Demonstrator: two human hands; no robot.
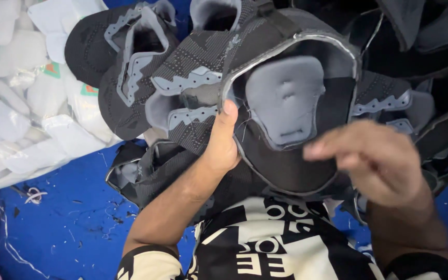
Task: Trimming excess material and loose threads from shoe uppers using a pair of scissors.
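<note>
The left hand (223,142) grips a black shoe upper (286,98) by its rim, thumb over the edge, and holds it up turned inside out so the grey tongue lining faces the camera. The right hand (377,161), blurred, hangs loosely open just in front of the upper's lower edge, holding nothing. More uppers (125,67) lie heaped behind on the blue floor (63,207), so much of the pile seems unhandled.

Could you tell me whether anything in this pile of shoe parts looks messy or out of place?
Only small things: white thread scraps lie scattered on the blue floor. The shoe upper in the left hand looks intact, though the right hand is blurred.
</note>
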